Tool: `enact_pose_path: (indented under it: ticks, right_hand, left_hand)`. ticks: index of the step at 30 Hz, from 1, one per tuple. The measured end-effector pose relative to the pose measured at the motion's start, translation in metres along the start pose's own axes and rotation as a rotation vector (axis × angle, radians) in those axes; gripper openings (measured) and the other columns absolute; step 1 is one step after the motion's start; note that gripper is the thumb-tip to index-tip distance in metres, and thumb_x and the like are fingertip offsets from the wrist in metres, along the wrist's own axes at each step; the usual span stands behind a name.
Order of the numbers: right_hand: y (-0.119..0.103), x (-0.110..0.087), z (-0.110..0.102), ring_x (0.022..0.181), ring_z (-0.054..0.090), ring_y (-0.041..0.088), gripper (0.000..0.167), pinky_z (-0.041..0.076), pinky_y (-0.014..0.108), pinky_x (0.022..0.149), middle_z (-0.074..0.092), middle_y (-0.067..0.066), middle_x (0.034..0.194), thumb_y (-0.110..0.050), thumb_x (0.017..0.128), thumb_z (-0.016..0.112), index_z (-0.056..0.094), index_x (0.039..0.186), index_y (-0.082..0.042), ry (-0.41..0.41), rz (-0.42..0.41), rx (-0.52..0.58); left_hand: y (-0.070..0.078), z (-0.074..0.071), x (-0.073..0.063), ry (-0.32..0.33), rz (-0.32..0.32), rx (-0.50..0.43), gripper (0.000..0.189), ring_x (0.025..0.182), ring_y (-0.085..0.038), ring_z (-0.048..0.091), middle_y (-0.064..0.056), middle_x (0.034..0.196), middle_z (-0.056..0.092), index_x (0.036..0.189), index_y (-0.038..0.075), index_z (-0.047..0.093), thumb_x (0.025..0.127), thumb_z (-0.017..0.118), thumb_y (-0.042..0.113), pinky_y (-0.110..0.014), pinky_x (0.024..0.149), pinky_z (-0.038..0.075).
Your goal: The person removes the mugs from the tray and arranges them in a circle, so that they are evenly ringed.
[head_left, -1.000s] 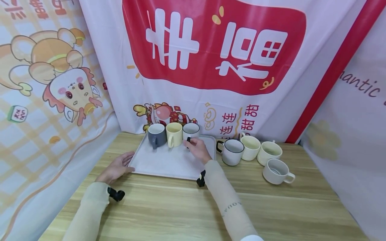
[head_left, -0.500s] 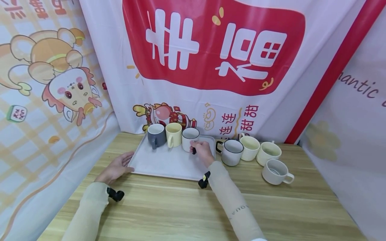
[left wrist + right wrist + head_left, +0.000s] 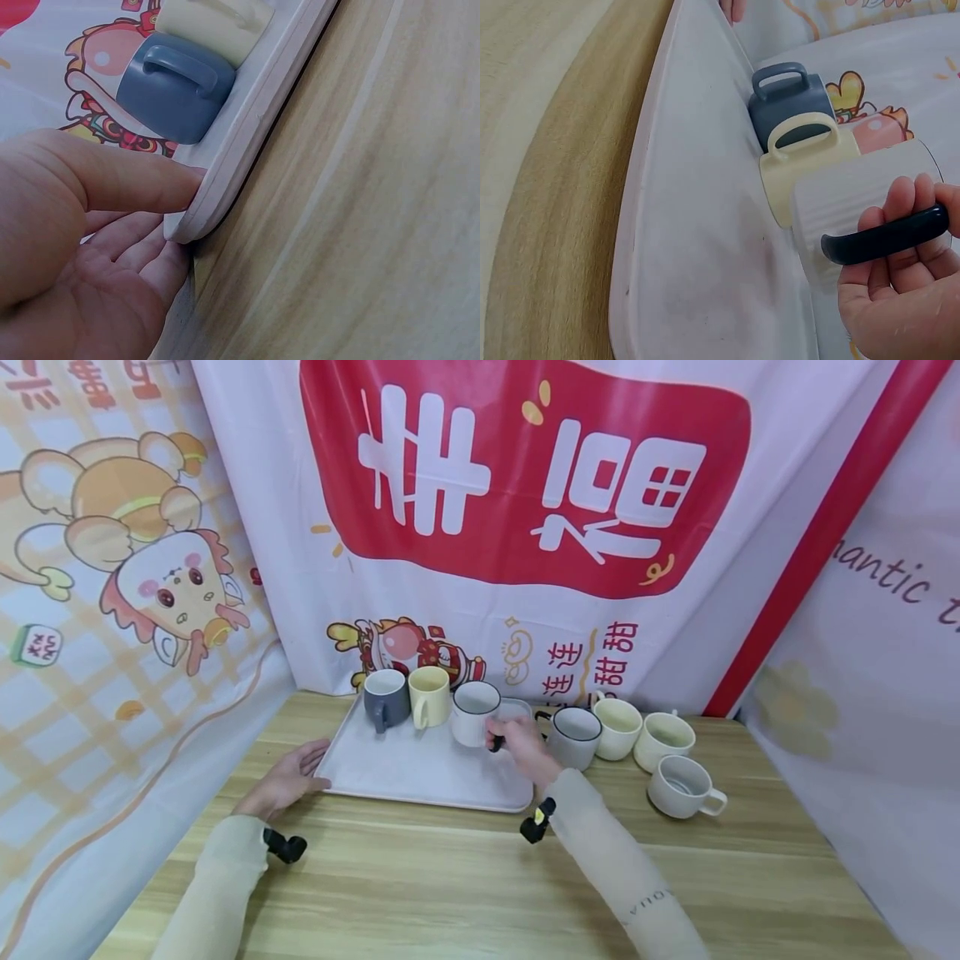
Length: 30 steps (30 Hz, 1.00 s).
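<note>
My right hand (image 3: pixel 525 747) grips the black handle (image 3: pixel 885 235) of a white mug (image 3: pixel 471 718) with a dark rim, fingers curled through it. That mug is over the right part of a pale rectangular tray (image 3: pixel 420 768). Left of it on the tray stand a cream-yellow mug (image 3: pixel 429 697) and a dark grey-blue mug (image 3: pixel 386 703), handles toward me. My left hand (image 3: pixel 288 781) holds the tray's near left corner. In the left wrist view, its thumb (image 3: pixel 150 180) lies at the rim while its other fingers reach around the corner's outer side.
Right of the tray, on the wooden table (image 3: pixel 420 885), stand a second white mug (image 3: pixel 576 737) with a dark rim, two cream mugs (image 3: pixel 617 729) and a low off-white cup (image 3: pixel 681 787). A printed cloth (image 3: pixel 525 602) hangs close behind the tray and mugs.
The gripped white mug has come slightly nearer, opening a gap from the yellow mug. My right hand and forearm have shifted right and toward me. The left hand stays at the tray corner.
</note>
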State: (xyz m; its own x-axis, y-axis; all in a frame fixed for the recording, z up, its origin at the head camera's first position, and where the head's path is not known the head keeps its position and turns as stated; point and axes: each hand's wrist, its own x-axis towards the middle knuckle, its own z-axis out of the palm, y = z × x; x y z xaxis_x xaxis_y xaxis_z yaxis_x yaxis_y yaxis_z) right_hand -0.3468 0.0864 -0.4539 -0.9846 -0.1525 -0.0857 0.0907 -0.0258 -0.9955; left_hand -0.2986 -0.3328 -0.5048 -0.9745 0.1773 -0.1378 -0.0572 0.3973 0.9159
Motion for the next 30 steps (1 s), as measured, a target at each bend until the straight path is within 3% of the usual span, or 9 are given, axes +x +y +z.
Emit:
enact_pose_path:
  ticks: [7, 16, 30]
  right_hand:
    - [-0.014, -0.032, -0.021, 0.068, 0.061, 0.015, 0.024, 0.057, 0.023, 0.072, 0.062, 0.001, 0.069, -0.007, 0.104, 0.062, 0.067, 0.089, 0.011, -0.044, -0.037, 0.028]
    - [-0.026, -0.084, -0.065, 0.070, 0.061, 0.015, 0.026, 0.055, 0.023, 0.075, 0.063, -0.002, 0.069, -0.007, 0.104, 0.059, 0.069, 0.083, 0.005, -0.070, -0.058, -0.026]
    - [-0.032, -0.166, -0.143, 0.080, 0.061, 0.012, 0.028, 0.053, 0.024, 0.081, 0.065, -0.006, 0.077, -0.016, 0.108, 0.058, 0.076, 0.089, -0.007, -0.053, 0.027, -0.160]
  left_hand:
    - [-0.001, -0.002, 0.001, -0.005, -0.009, 0.015, 0.089, 0.162, -0.051, 0.011, -0.030, 0.175, 0.009, 0.166, -0.006, 0.010, 0.097, 0.066, -0.005, -0.062, 0.134, 0.019]
    - [0.000, 0.001, 0.001, -0.001, -0.003, 0.023, 0.090, 0.161, -0.053, 0.013, -0.032, 0.174, 0.011, 0.166, -0.008, 0.010, 0.096, 0.066, -0.007, -0.062, 0.134, 0.020]
    - [0.001, 0.001, 0.000, 0.004, -0.004, 0.025, 0.090, 0.161, -0.052, 0.011, -0.031, 0.174, 0.009, 0.166, -0.007, 0.009, 0.096, 0.066, -0.007, -0.062, 0.134, 0.020]
